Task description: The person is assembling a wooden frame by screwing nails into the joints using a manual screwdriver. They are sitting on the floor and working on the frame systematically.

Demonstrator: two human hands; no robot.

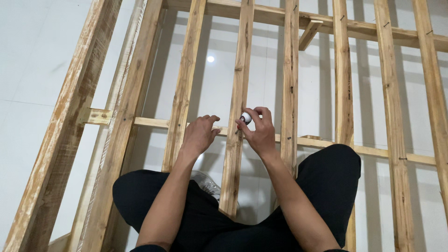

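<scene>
I sit on a wooden slat frame with my knees apart, looking down through it. My left hand rests with curled fingers on the thin crosswise batten, between two upright slats. My right hand pinches a small white and dark object, perhaps a marker or a cap, against the middle slat where it crosses the batten. The tip of the object is hidden by my fingers.
Several rough wooden slats run away from me over a glossy white tiled floor. A thick weathered beam borders the frame on the left. A far crossbeam carries small nails. A grey shoe shows below.
</scene>
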